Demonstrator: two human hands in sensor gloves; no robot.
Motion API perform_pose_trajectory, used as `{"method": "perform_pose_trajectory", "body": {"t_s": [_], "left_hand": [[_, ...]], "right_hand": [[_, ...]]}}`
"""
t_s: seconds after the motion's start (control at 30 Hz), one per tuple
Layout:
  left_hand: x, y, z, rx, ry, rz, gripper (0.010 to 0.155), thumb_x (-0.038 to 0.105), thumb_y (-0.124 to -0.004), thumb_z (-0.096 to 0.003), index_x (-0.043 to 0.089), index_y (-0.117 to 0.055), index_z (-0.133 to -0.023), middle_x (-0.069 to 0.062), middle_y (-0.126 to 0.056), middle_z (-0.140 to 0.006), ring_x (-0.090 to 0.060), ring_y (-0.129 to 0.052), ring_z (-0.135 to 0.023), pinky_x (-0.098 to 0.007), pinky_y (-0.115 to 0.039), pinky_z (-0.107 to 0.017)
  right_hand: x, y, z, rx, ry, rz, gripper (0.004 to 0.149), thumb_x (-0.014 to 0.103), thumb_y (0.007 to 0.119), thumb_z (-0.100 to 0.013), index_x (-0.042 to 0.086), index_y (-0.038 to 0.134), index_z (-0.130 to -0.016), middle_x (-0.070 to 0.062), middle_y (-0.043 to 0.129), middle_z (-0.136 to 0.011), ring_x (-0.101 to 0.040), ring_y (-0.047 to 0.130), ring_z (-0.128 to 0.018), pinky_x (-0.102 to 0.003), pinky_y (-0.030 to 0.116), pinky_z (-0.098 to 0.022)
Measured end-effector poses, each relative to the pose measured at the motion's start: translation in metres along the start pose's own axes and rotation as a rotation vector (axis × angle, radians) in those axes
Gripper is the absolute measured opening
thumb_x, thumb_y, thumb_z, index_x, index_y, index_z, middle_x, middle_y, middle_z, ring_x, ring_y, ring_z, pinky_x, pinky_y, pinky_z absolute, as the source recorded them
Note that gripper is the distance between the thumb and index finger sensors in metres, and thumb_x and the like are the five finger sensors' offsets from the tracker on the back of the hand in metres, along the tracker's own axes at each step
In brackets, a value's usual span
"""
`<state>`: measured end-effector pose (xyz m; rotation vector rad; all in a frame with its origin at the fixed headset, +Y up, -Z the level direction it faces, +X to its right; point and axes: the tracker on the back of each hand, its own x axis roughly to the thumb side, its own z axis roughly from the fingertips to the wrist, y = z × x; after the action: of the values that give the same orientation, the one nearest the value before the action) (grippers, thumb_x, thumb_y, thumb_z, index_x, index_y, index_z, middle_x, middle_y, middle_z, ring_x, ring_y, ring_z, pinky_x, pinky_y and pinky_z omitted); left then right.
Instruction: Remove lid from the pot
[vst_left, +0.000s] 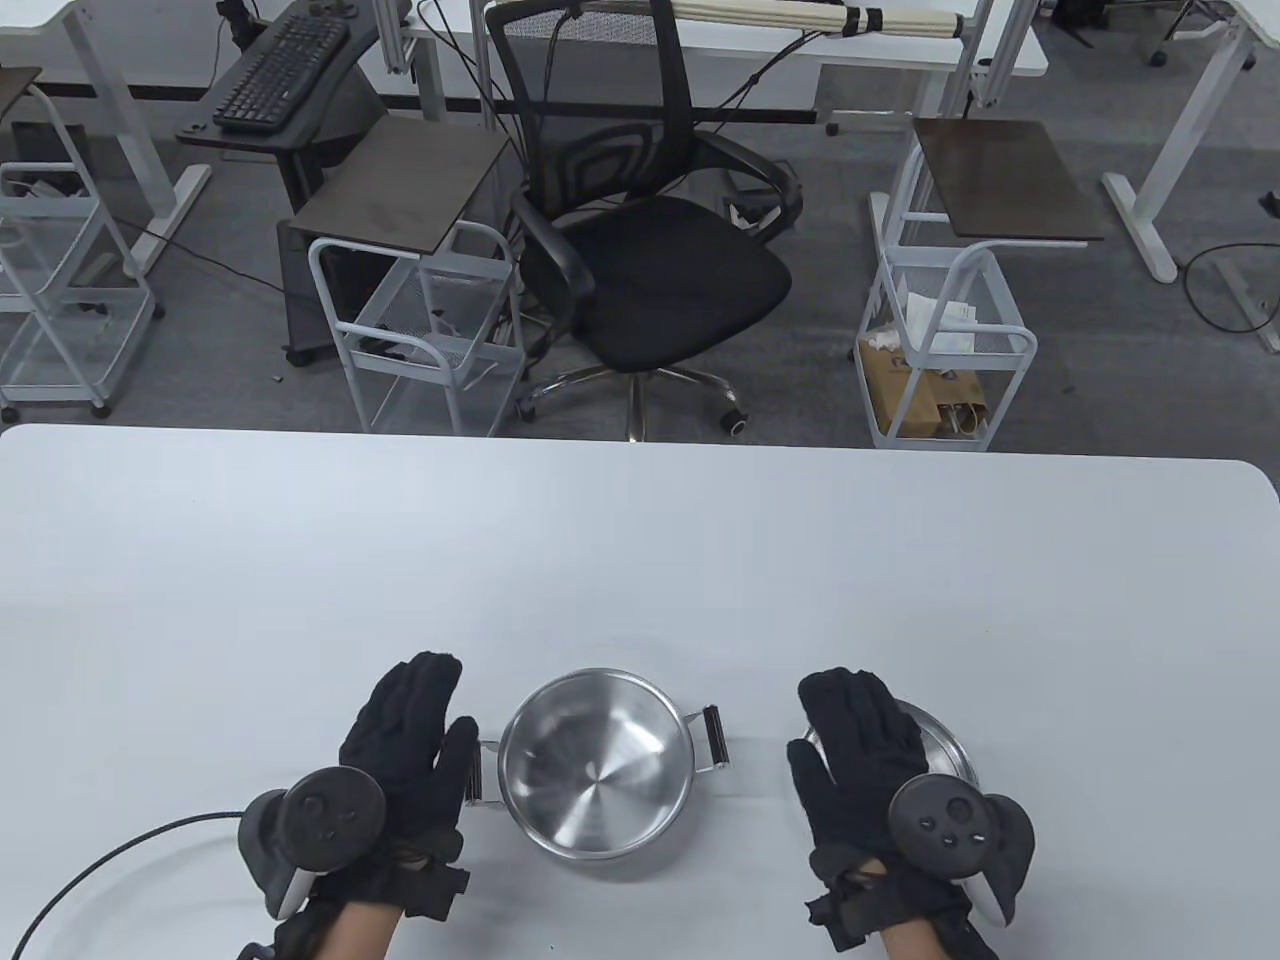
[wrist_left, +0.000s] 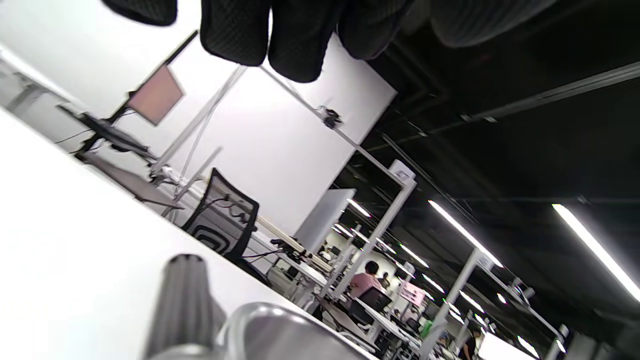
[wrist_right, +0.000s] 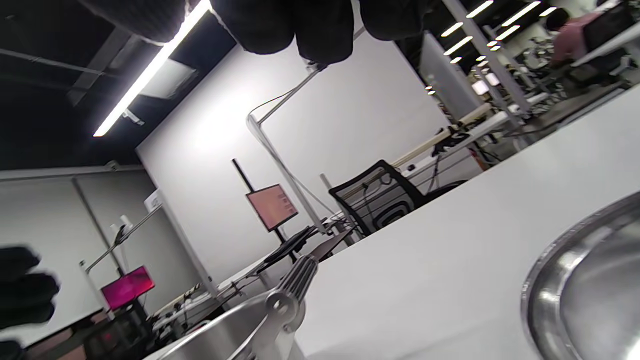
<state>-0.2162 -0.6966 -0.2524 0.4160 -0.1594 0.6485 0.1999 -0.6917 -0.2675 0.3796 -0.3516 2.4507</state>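
The steel pot stands uncovered near the table's front edge, with its inside bare. Its round steel lid lies flat on the table to the pot's right, mostly hidden under my right hand. That hand is spread open over the lid and grips nothing; I cannot tell whether it touches the lid. My left hand is open and flat beside the pot's left handle, holding nothing. The left wrist view shows that ribbed handle and the pot rim. The right wrist view shows the lid's rim and the pot's right handle.
The white table stretches wide behind the pot. A black cable runs from my left hand toward the front left corner. Beyond the far edge are a black office chair and wire carts.
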Motion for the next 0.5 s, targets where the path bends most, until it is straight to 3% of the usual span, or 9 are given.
{"method": "perform_pose_trajectory", "body": {"t_s": [0.2, 0.5], "left_hand": [[0.023, -0.004, 0.006, -0.066, -0.145, -0.151, 0.077, 0.074, -0.064, -0.0462, 0.040, -0.043, -0.112, 0.000, -0.048, -0.124, -0.035, -0.042, -0.115, -0.068, -0.034, -0.076], [0.032, -0.028, 0.010, -0.228, -0.224, -0.330, 0.086, 0.087, -0.056, -0.0431, 0.047, -0.025, -0.113, 0.004, -0.025, -0.128, -0.032, -0.019, -0.118, -0.067, -0.018, -0.076]], "right_hand": [[0.019, 0.022, 0.006, 0.101, -0.124, 0.119, 0.068, 0.055, 0.061, -0.053, 0.027, 0.037, -0.110, -0.008, 0.033, -0.121, -0.047, 0.026, -0.111, -0.075, 0.023, -0.073], [0.015, 0.047, 0.007, 0.210, -0.168, 0.335, 0.074, 0.061, 0.060, -0.051, 0.030, 0.029, -0.110, -0.006, 0.024, -0.121, -0.046, 0.017, -0.111, -0.074, 0.018, -0.072]]}}
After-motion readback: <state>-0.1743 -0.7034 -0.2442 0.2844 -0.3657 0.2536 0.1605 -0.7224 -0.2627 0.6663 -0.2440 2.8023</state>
